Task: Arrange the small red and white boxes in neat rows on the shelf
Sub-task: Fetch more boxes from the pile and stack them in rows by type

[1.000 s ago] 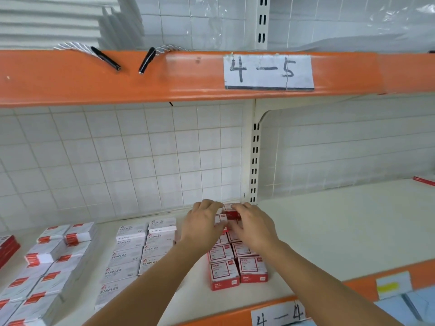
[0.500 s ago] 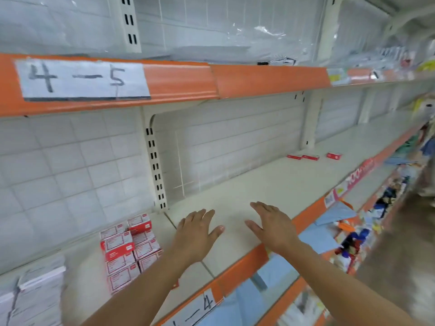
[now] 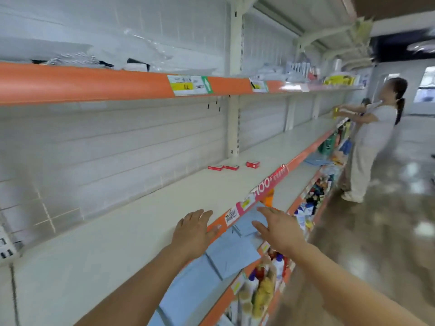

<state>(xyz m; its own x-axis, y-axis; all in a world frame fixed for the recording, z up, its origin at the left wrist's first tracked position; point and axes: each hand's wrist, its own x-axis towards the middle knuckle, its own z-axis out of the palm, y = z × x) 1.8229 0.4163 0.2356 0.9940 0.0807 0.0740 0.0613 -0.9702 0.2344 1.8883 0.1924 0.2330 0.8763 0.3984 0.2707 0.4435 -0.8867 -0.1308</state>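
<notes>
Three small red and white boxes lie far along the cream shelf (image 3: 131, 222), near its back wall: two flat ones (image 3: 215, 167) (image 3: 231, 167) side by side and a third (image 3: 253, 164) a little to their right. My left hand (image 3: 193, 231) hovers over the shelf's front edge with fingers straight, holding nothing. To its right, my right hand (image 3: 277, 229) is stretched out beyond the edge, above the shelf below, fingers spread and empty. Both hands are well short of the boxes.
An orange-fronted upper shelf (image 3: 94, 83) with price tags runs overhead. Blue sheets (image 3: 226, 255) and bottles (image 3: 263, 285) fill the lower shelves. A person (image 3: 372, 142) stands down the aisle at the right, reaching to the shelving. The glossy floor (image 3: 376, 231) lies to the right.
The view has swung right along the shelf. The rows of boxes that my hands were touching have left the frame. Both hands have let go and now reach forward open.
</notes>
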